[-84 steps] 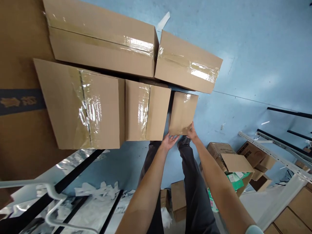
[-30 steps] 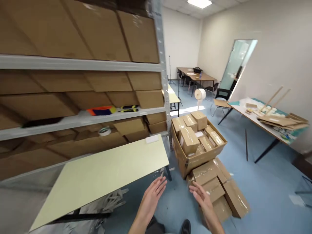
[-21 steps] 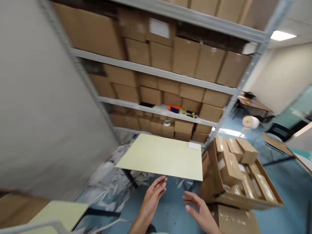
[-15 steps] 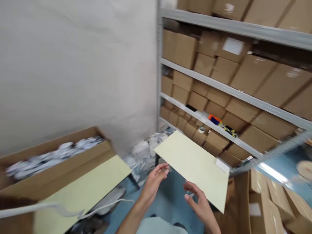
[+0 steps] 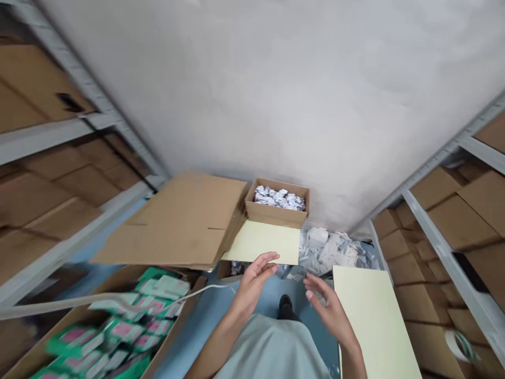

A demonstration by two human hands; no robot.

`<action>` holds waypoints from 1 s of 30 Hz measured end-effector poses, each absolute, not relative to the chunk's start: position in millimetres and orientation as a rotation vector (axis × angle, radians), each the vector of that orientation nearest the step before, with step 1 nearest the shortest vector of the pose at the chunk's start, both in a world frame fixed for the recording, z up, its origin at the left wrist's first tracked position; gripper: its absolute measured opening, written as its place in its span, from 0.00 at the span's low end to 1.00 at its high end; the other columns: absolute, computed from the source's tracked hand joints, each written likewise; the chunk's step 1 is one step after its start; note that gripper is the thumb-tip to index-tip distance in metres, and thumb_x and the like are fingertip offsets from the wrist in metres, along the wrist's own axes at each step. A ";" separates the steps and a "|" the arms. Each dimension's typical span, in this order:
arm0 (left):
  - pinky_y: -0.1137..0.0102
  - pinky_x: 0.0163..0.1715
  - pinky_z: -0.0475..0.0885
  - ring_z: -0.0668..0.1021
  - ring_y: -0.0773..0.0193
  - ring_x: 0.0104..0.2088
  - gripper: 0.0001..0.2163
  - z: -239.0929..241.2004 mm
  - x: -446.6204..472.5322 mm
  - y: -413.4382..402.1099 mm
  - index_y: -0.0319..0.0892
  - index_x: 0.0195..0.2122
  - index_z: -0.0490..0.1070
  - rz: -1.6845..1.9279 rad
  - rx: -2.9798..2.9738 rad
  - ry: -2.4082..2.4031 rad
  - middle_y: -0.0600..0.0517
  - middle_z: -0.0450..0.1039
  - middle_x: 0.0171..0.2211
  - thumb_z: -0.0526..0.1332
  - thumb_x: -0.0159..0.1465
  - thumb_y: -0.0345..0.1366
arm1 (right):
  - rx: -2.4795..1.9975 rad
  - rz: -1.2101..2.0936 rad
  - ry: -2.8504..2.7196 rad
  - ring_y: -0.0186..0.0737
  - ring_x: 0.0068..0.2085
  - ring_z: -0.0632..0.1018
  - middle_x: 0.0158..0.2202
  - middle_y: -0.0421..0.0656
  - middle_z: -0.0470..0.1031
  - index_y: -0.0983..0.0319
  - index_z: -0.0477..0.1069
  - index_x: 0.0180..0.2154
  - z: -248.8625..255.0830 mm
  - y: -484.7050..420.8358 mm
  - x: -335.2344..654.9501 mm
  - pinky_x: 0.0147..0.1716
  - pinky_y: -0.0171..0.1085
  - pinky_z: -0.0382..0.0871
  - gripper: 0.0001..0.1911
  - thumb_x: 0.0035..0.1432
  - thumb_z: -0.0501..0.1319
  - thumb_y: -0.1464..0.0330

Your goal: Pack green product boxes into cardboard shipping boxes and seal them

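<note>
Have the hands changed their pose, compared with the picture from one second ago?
No. The left hand and right hand stay open, empty and raised before the body; only the room swings past, from shelves to the wall.

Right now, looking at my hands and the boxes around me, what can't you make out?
- Green packets in the large carton, head view: motion blur makes the print unreadable.
- White pieces in the small open box: too small to identify.
- Right-hand table: cut off by the bottom edge.
- Floor under the flat cardboard sheet: hidden by it.
- Left hand and right hand: open, holding nothing; palms partly turned away.
</note>
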State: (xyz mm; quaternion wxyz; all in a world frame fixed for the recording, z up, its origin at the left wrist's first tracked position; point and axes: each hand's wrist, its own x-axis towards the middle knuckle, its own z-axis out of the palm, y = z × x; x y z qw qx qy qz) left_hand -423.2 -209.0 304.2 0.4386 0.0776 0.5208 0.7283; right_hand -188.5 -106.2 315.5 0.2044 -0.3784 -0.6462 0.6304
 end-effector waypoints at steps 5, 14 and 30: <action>0.59 0.63 0.74 0.81 0.45 0.61 0.17 312.4 -425.2 -200.1 0.45 0.48 0.85 1.928 0.064 1.390 0.42 0.85 0.54 0.79 0.57 0.37 | -0.879 1.831 -2.011 0.60 0.64 0.83 0.66 0.51 0.81 0.51 0.79 0.66 326.8 -53.6 -230.0 0.68 0.58 0.75 0.35 0.66 0.70 0.41; 0.55 0.60 0.77 0.83 0.44 0.55 0.16 316.0 -416.2 -198.0 0.44 0.47 0.85 2.143 -0.116 1.514 0.43 0.85 0.52 0.79 0.59 0.40 | -0.433 2.150 -2.362 0.56 0.64 0.83 0.67 0.51 0.80 0.52 0.78 0.66 303.0 -7.6 -293.4 0.69 0.54 0.74 0.30 0.71 0.68 0.46; 0.57 0.63 0.74 0.83 0.50 0.54 0.18 304.5 -381.7 -296.3 0.45 0.49 0.84 2.293 -0.711 1.696 0.45 0.85 0.53 0.77 0.61 0.46 | 0.293 2.423 -2.734 0.54 0.64 0.82 0.66 0.51 0.81 0.53 0.71 0.72 292.7 -78.7 -384.4 0.67 0.56 0.75 0.33 0.73 0.67 0.49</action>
